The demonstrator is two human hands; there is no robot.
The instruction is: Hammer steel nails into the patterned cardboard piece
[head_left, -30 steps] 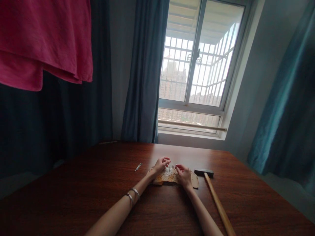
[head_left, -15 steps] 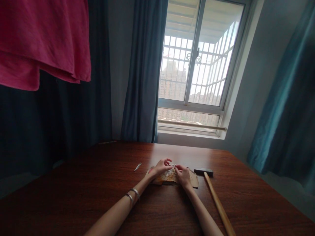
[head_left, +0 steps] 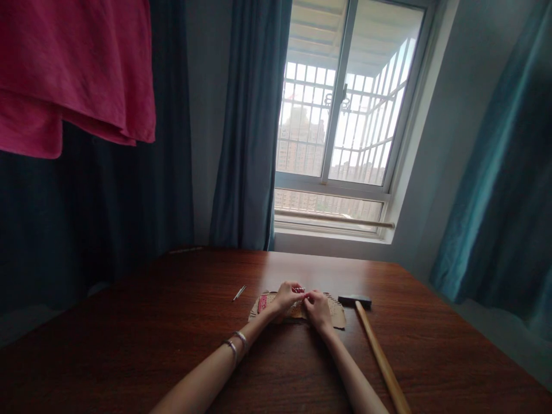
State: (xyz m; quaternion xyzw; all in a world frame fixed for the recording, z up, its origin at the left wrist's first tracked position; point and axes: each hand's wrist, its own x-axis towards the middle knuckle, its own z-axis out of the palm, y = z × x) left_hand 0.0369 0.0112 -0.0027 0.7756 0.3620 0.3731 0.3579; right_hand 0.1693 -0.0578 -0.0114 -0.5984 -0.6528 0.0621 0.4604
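A tan, cardboard-like piece (head_left: 338,316) with ragged edges, dark specks and a pink-red patch at its left lies flat on the wooden table. Over its middle, my left hand (head_left: 285,298) is bent inward with its fingers drawn together. My right hand (head_left: 318,310) meets it there in a pinch, the fingertips of both almost touching. Whatever is between the fingers is too small to make out. Much of the speckled middle is hidden by the hands. Two bracelets circle my left wrist.
A hammer with a dark head (head_left: 354,301) and long wooden handle (head_left: 382,359) lies to the right. Thin metal rods (head_left: 238,293) rest at the left on the brown table (head_left: 129,333). Beyond are curtains (head_left: 245,126), a window and a hanging pink cloth (head_left: 77,75).
My left hand's raised fingers have curled down, and both hands' fingertips have come closer together. More of the piece's left end and pink-red patch shows. The view has shifted slightly.
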